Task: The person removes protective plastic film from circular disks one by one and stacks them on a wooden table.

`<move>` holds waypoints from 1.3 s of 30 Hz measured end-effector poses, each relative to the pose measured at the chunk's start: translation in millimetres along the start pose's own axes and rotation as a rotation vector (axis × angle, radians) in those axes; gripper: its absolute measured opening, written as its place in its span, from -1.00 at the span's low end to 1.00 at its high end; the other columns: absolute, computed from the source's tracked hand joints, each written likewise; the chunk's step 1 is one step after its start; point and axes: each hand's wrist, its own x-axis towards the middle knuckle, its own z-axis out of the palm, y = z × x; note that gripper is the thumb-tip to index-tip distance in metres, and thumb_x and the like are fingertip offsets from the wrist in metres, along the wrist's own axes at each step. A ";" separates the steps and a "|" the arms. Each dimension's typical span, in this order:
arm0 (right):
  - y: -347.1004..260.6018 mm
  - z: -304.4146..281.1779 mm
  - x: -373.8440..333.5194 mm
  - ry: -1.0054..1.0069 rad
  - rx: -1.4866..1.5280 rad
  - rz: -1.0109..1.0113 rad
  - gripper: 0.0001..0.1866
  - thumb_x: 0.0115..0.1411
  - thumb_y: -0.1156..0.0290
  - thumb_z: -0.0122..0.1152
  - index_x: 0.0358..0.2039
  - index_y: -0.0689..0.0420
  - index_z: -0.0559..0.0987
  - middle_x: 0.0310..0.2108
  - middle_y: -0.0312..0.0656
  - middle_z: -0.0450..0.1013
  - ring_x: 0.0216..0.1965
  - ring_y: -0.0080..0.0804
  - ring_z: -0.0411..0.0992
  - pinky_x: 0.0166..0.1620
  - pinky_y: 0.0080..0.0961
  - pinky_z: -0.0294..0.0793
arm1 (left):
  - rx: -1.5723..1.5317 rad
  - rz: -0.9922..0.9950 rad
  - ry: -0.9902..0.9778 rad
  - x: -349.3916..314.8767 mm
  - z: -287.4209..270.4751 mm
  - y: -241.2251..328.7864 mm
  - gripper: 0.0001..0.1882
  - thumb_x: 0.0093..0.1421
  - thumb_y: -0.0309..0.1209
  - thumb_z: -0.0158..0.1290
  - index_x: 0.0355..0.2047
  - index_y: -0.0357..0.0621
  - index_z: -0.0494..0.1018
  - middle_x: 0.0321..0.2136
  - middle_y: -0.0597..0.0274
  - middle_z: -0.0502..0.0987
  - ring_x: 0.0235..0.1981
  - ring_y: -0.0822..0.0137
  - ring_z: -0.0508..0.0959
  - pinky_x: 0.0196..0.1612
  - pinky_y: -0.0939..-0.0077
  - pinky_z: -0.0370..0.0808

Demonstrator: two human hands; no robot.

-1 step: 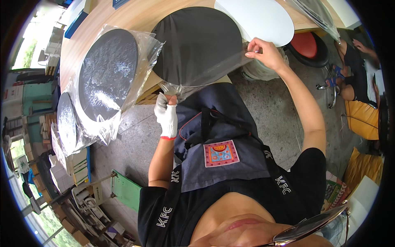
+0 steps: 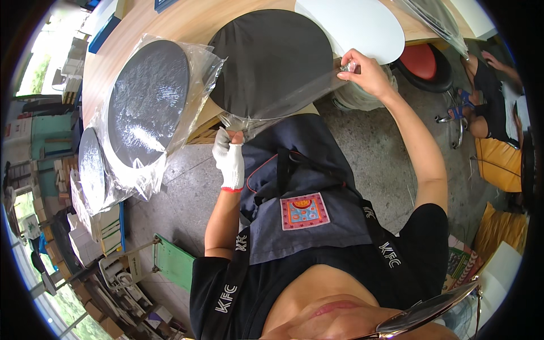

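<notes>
A large round black board (image 2: 272,65) lies at the table's near edge inside a clear plastic bag (image 2: 306,93). In my left hand (image 2: 229,158), which wears a white knitted glove with bare fingertips, the bag's near left corner is pinched. My bare right hand (image 2: 365,73) pinches the bag's right corner between thumb and fingers, and a shiny bit of film bunches there. The film stretches between both hands along the board's near side. To the left lie a bagged dark round board (image 2: 148,102) and a smaller round piece (image 2: 92,167) overhanging the table.
A white round board (image 2: 362,28) lies at the far right of the wooden table (image 2: 170,25). Below the table are a clear bag-like bundle (image 2: 357,97) and a red-and-black stool (image 2: 422,65). Another person (image 2: 490,102) sits at the right. A green trolley (image 2: 173,262) stands lower left.
Both hands keep nearly the same place. The film over the black board looks smoother, and more of it shows bunched in my right fingers.
</notes>
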 end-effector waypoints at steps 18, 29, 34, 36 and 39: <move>-10.5 68.8 -57.1 0.014 0.929 0.493 -0.44 0.22 -0.03 0.27 -0.06 0.21 0.40 -0.19 -0.10 0.51 -0.18 -0.35 0.53 -0.11 -0.44 0.53 | -0.744 -0.546 -0.159 9.4 19.0 -34.2 -0.47 0.29 -0.26 0.12 0.22 0.01 0.23 0.06 0.11 0.43 0.00 -0.04 0.52 0.00 -0.07 0.53; -60.2 137.5 -35.2 0.095 1.345 0.575 -0.48 0.16 0.08 0.35 -0.03 0.21 0.53 -0.14 -0.14 0.57 -0.26 -0.30 0.60 -0.19 -0.35 0.64 | -0.784 -0.441 -0.143 -1.1 19.0 -33.9 -0.84 0.28 -0.36 0.13 -0.16 -0.06 0.46 -0.27 0.21 0.59 -0.28 0.17 0.63 -0.16 0.08 0.62; -21.2 106.7 -24.3 0.251 1.312 0.574 -0.44 0.36 -0.10 -0.11 0.03 0.15 0.49 -0.21 -0.18 0.60 -0.31 -0.33 0.60 -0.17 -0.28 0.62 | -0.760 -0.446 -0.124 -13.5 13.6 -13.7 -0.84 0.28 -0.33 0.14 -0.20 -0.09 0.47 -0.34 0.23 0.57 -0.29 0.22 0.62 -0.16 0.15 0.61; 10.2 92.9 -21.1 0.392 1.316 0.628 -0.44 0.42 -0.02 -0.27 0.00 0.18 0.53 -0.18 -0.12 0.59 -0.24 -0.27 0.59 -0.12 -0.27 0.60 | -0.768 -0.464 -0.150 -14.7 9.8 -14.4 -0.83 0.29 -0.33 0.14 -0.18 -0.10 0.46 -0.35 0.24 0.56 -0.34 0.29 0.59 -0.22 0.26 0.59; 24.5 66.7 -33.3 0.517 1.283 0.582 -0.35 0.45 -0.06 -0.42 0.07 0.18 0.52 -0.04 -0.03 0.55 -0.12 -0.22 0.56 0.01 -0.25 0.55 | -0.775 -0.489 -0.136 -18.9 7.0 -3.0 -0.83 0.31 -0.32 0.13 -0.17 -0.09 0.46 -0.37 0.24 0.56 -0.37 0.32 0.58 -0.27 0.33 0.57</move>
